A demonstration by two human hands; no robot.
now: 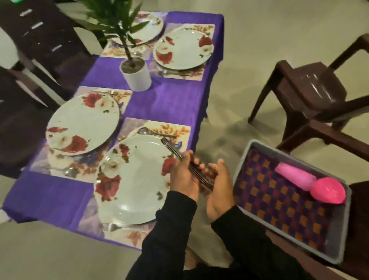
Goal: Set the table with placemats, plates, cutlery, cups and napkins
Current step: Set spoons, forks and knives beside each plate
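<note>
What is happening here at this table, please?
A person is setting a table covered with a purple cloth. Four flowered plates sit on placemats, and a potted plant stands in the middle. The left hand grips a bundle of cutlery over the nearest plate, while the right hand cups the bundle's lower end. A spoon already lies beyond that plate. On a chair to the right, a grey tray holds pink cups lying on their side; no cups are on the table yet.

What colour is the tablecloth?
Purple; the tablecloth shows clearly in the head view, between the placemats.
</note>
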